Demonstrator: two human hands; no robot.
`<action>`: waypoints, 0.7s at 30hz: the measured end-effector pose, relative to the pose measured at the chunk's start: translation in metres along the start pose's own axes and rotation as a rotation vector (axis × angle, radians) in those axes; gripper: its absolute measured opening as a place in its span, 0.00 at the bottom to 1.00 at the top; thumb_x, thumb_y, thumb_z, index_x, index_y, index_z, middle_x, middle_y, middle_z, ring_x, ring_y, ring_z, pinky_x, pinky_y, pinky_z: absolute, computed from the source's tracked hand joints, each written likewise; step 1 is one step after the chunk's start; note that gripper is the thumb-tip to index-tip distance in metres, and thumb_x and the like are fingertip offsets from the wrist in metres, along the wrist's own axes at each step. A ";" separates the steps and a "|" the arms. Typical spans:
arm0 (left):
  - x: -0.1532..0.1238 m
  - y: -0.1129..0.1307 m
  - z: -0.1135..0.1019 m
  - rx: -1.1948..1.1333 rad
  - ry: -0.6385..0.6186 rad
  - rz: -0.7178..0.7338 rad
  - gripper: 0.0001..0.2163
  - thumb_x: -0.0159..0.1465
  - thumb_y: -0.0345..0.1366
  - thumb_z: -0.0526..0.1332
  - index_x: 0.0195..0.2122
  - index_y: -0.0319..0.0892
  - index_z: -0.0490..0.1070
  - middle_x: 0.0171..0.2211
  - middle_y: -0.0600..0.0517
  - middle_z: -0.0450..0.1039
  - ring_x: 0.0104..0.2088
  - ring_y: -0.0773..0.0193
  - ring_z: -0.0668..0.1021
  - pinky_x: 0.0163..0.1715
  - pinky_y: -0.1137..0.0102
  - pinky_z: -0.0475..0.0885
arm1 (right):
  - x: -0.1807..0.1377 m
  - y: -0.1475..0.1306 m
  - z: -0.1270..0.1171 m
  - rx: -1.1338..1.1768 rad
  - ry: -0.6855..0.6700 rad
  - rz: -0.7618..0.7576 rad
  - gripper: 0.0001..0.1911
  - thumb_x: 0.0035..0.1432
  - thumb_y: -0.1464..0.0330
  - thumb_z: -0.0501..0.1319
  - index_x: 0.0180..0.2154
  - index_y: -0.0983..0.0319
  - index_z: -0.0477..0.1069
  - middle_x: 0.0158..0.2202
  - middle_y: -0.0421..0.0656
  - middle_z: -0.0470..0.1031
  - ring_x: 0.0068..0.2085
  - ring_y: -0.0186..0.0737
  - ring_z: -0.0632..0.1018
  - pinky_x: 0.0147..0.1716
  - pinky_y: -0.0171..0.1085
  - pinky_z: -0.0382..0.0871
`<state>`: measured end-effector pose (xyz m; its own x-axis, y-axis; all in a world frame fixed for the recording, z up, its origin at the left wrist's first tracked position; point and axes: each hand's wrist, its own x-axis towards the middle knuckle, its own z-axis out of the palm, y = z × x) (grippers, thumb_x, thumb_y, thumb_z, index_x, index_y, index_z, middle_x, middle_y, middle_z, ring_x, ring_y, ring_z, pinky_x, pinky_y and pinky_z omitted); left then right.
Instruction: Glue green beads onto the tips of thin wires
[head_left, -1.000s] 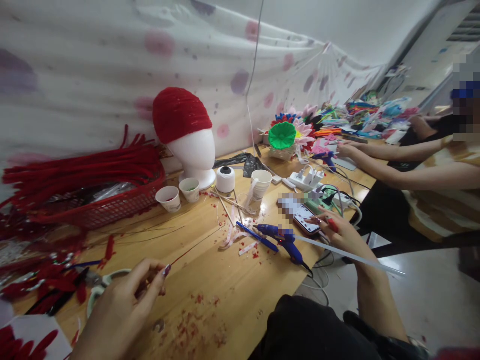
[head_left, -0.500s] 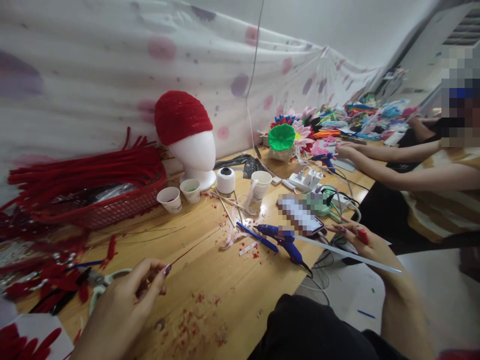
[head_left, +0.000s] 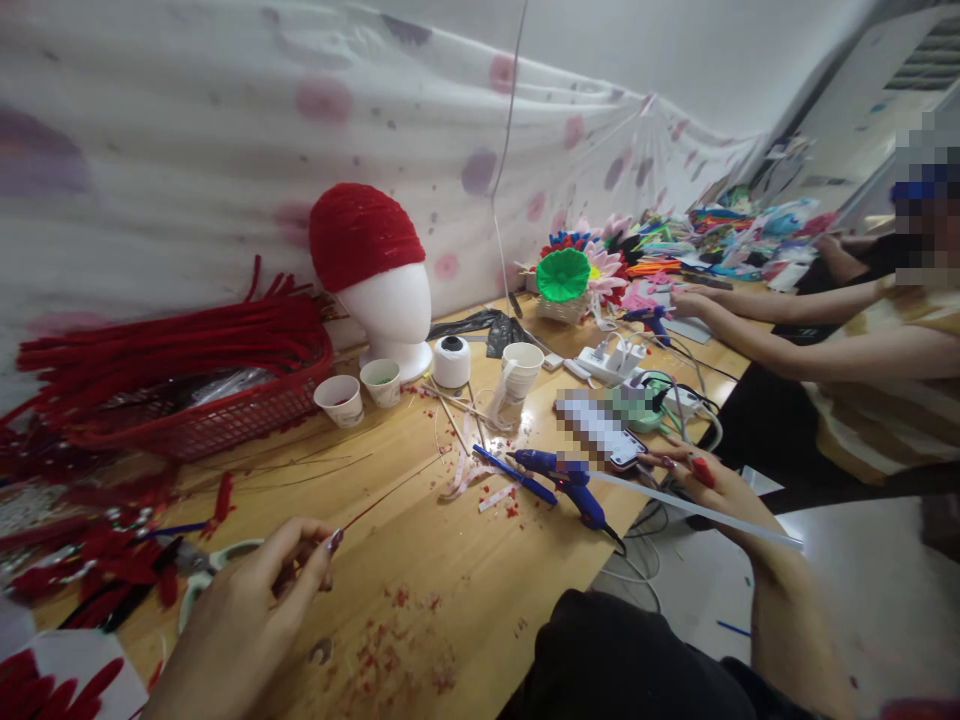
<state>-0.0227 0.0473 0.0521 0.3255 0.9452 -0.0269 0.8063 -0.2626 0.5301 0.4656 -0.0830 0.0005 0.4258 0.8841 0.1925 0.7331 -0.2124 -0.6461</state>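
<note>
My left hand [head_left: 274, 585] is closed in a pinch on a thin wire [head_left: 384, 496], red near my fingers and paler toward its far tip. The wire points up and right above the table. At the right, my right hand [head_left: 724, 500] reaches out with fingers extended at the lower corner of a phone [head_left: 600, 432] lying on the table. Something red is around one of its fingers. A blue glue gun [head_left: 574, 485] lies just in front of the phone; its long clear glue stick [head_left: 675, 496] extends toward my right wrist. Beside the gun lies a blue pen [head_left: 514, 474].
A white foam head [head_left: 390, 310] wears a red cap [head_left: 366, 235]. Left of it stands a red basket [head_left: 225, 412] of red fuzzy stems. Paper cups [head_left: 339, 402], a thread spool [head_left: 451, 364], scissors [head_left: 196, 580] and a power strip [head_left: 615, 358] are around. A co-worker [head_left: 847, 340] sits at right.
My right hand has moved a little left, and its fingertips have come to the phone's corner. My left hand and the wire have stayed almost still.
</note>
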 end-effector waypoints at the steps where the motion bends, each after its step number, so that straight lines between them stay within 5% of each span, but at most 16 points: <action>1: 0.000 -0.001 0.000 -0.002 -0.003 -0.005 0.14 0.60 0.51 0.52 0.34 0.48 0.70 0.25 0.57 0.77 0.26 0.63 0.78 0.26 0.73 0.68 | 0.001 -0.002 0.001 -0.011 -0.007 -0.009 0.24 0.56 0.49 0.53 0.39 0.60 0.76 0.47 0.53 0.76 0.54 0.62 0.72 0.54 0.56 0.63; 21: 0.000 -0.001 0.002 -0.022 0.006 0.033 0.14 0.59 0.50 0.53 0.33 0.48 0.70 0.24 0.56 0.77 0.25 0.62 0.79 0.23 0.73 0.68 | 0.011 0.005 0.012 -0.154 0.013 -0.105 0.19 0.57 0.56 0.53 0.42 0.58 0.75 0.44 0.51 0.78 0.47 0.56 0.76 0.48 0.54 0.68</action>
<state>-0.0225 0.0468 0.0503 0.3487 0.9372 -0.0041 0.7839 -0.2893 0.5494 0.4676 -0.0688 -0.0096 0.3488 0.8995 0.2632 0.8459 -0.1812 -0.5016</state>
